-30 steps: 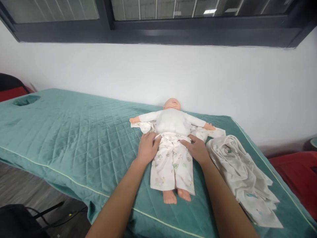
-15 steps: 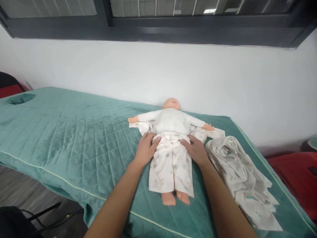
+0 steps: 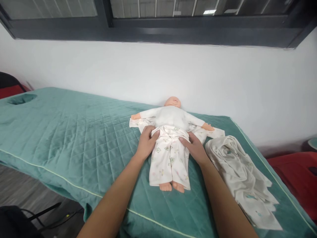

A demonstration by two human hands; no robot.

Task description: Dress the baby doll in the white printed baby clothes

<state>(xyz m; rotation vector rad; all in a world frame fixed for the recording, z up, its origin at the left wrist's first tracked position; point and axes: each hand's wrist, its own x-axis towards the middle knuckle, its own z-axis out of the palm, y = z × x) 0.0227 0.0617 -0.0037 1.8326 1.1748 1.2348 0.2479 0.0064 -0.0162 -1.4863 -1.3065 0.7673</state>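
A baby doll (image 3: 172, 115) lies on its back, arms spread, wearing a white long-sleeved top. White patterned pants (image 3: 170, 158) cover its legs, with the feet showing below the hems. My left hand (image 3: 148, 140) grips the pants' waistband on the doll's left-hand side in view, thumb over the cloth. On the opposite side my right hand (image 3: 194, 145) pinches the waistband between thumb and fingers. Under the doll's arms and back a patterned jacket (image 3: 206, 133) is spread out; its middle is hidden by the body.
Several folded white baby clothes (image 3: 240, 178) lie right of my right forearm. Everything rests on a green quilted bed cover (image 3: 81, 138) with a hole at the far left. A white wall (image 3: 123, 69) rises behind, and a red item (image 3: 294, 175) stands off the right edge.
The waistband has moved up the doll's belly with my hands. The doll's legs and feet have shifted away from me, and the pants' hems sit higher in view.
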